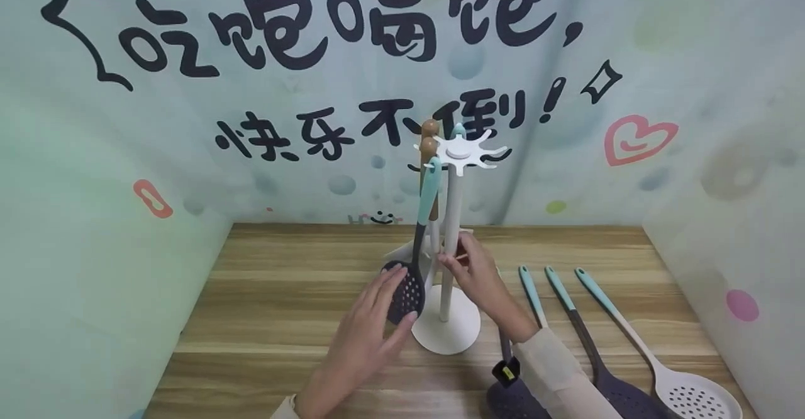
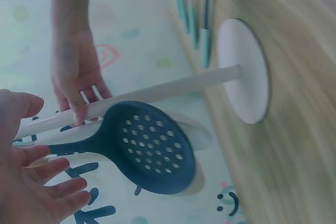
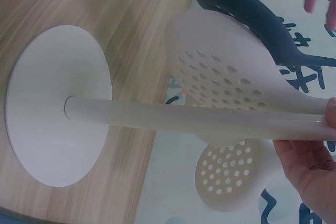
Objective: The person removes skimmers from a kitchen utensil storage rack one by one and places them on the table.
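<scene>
A white utensil stand (image 1: pixel 454 217) with a hooked top and round base stands upright on the table. My right hand (image 1: pixel 481 274) grips its pole, thumb and fingers around it in the right wrist view. A dark skimmer (image 2: pixel 149 145) with a turquoise handle hangs from the stand. Beside that skimmer my left hand (image 1: pixel 368 324) is spread, its fingers loosely extended; the left wrist view shows them holding nothing. Two white perforated utensils, a nearer skimmer (image 3: pixel 226 61) and a farther one (image 3: pixel 231 174), hang there too. Brown handles (image 1: pixel 429 148) show at the hooks.
To the right on the wooden table (image 1: pixel 283 280) lie a white skimmer (image 1: pixel 695 397), a dark perforated utensil (image 1: pixel 619 391) and another dark utensil (image 1: pixel 512 400), partly hidden by my right sleeve (image 1: pixel 560 368). A printed cloth (image 1: pixel 339 92) hangs behind the table.
</scene>
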A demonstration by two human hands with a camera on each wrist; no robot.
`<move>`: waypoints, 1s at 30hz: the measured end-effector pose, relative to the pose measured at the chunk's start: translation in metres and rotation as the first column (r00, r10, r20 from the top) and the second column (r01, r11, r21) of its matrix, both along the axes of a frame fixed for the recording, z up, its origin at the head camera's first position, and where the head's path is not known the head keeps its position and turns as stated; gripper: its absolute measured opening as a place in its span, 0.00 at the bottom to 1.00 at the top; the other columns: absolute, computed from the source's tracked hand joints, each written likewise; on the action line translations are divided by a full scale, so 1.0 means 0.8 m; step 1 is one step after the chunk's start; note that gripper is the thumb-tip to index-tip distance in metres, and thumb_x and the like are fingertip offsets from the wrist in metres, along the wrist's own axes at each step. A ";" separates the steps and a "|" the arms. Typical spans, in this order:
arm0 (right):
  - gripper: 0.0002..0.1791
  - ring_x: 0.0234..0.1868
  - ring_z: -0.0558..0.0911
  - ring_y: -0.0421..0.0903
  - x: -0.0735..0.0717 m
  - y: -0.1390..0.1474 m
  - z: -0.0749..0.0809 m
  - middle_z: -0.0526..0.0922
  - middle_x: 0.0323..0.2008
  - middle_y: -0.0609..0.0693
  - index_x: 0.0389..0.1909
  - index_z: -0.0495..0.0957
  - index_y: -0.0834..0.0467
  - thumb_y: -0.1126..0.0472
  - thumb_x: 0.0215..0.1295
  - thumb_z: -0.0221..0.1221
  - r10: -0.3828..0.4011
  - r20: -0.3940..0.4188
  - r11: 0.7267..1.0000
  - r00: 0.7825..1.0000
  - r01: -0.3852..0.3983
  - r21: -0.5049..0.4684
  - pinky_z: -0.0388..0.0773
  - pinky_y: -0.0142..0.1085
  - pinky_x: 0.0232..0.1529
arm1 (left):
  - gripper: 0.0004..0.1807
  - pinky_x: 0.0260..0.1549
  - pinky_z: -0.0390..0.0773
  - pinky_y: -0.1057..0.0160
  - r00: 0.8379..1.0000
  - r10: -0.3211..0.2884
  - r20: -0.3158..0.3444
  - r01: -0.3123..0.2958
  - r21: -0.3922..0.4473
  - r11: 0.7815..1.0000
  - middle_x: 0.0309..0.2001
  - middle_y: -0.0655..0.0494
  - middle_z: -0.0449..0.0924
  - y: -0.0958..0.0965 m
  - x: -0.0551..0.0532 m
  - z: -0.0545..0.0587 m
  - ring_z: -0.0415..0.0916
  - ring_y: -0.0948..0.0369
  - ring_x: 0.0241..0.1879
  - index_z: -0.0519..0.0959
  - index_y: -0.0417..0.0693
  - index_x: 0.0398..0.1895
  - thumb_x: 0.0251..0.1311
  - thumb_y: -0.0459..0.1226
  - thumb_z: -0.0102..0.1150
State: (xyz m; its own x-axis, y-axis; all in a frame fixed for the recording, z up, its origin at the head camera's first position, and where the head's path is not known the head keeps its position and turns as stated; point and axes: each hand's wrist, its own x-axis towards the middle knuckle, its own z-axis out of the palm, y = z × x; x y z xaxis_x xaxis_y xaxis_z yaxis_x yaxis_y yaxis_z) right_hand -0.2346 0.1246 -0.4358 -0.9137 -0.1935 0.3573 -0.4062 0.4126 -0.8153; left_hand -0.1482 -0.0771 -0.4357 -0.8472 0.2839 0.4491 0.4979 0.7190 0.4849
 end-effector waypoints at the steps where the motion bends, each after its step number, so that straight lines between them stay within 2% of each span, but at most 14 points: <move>1: 0.18 0.41 0.80 0.47 0.000 0.000 0.000 0.78 0.41 0.52 0.51 0.71 0.62 0.58 0.63 0.57 0.003 0.002 1.000 1.000 -0.003 -0.007 0.82 0.39 0.41 | 0.32 0.60 0.70 0.51 1.000 -0.004 0.018 0.003 0.040 0.999 0.66 0.52 0.63 0.003 -0.004 0.004 0.63 0.54 0.64 0.58 0.52 0.69 0.62 0.48 0.53; 4: 0.18 0.42 0.80 0.49 0.001 0.001 -0.001 0.78 0.41 0.53 0.52 0.71 0.60 0.58 0.63 0.57 0.013 0.009 1.000 1.000 -0.013 -0.023 0.82 0.40 0.42 | 0.32 0.59 0.70 0.50 0.998 -0.008 0.067 0.000 0.126 0.992 0.65 0.50 0.64 0.013 -0.013 0.016 0.64 0.55 0.63 0.56 0.51 0.69 0.64 0.48 0.50; 7: 0.18 0.42 0.80 0.51 0.002 0.002 -0.002 0.78 0.41 0.53 0.51 0.70 0.61 0.60 0.63 0.57 0.021 -0.004 0.999 1.000 -0.021 -0.029 0.82 0.39 0.42 | 0.32 0.60 0.69 0.51 0.997 -0.025 0.079 0.008 0.205 0.979 0.65 0.49 0.63 0.023 -0.023 0.026 0.64 0.54 0.64 0.55 0.47 0.69 0.66 0.47 0.48; 16: 0.17 0.38 0.80 0.47 0.006 0.003 -0.009 0.78 0.39 0.55 0.50 0.69 0.64 0.61 0.63 0.57 0.027 -0.145 1.000 0.989 -0.028 -0.003 0.83 0.38 0.36 | 0.31 0.61 0.69 0.55 1.000 -0.027 0.016 0.020 0.337 0.941 0.64 0.49 0.66 0.042 -0.044 0.042 0.66 0.55 0.63 0.57 0.46 0.68 0.65 0.47 0.49; 19: 0.18 0.39 0.80 0.49 0.007 0.003 -0.009 0.77 0.40 0.56 0.51 0.69 0.64 0.60 0.63 0.56 0.031 -0.132 0.999 0.991 -0.032 -0.007 0.83 0.39 0.38 | 0.29 0.59 0.72 0.58 1.000 -0.032 0.000 0.029 0.362 0.932 0.59 0.49 0.70 0.045 -0.047 0.045 0.70 0.56 0.58 0.59 0.45 0.67 0.65 0.45 0.51; 24: 0.19 0.41 0.80 0.50 0.009 0.005 -0.006 0.77 0.43 0.56 0.53 0.68 0.63 0.61 0.63 0.57 0.027 -0.082 1.000 0.996 -0.027 -0.005 0.82 0.39 0.41 | 0.25 0.51 0.78 0.62 0.999 -0.023 -0.024 0.030 0.362 0.932 0.51 0.49 0.74 0.048 -0.049 0.047 0.76 0.59 0.50 0.64 0.43 0.62 0.65 0.42 0.51; 30: 0.18 0.41 0.81 0.50 0.009 0.006 -0.008 0.77 0.42 0.57 0.52 0.68 0.63 0.63 0.62 0.57 0.025 -0.094 1.000 0.995 -0.025 -0.004 0.82 0.38 0.40 | 0.20 0.45 0.80 0.66 0.998 -0.032 -0.060 0.051 0.356 0.933 0.46 0.49 0.75 0.050 -0.049 0.049 0.77 0.60 0.46 0.67 0.41 0.58 0.65 0.39 0.51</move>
State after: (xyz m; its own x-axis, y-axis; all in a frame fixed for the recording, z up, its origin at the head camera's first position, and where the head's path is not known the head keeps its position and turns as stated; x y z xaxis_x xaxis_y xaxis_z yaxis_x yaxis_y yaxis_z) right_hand -0.2271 0.1290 -0.4422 -0.8712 -0.2134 0.4421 -0.4908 0.3970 -0.7756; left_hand -0.1874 -0.0374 -0.3968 -0.8106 0.1311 0.5708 0.5553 0.4816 0.6780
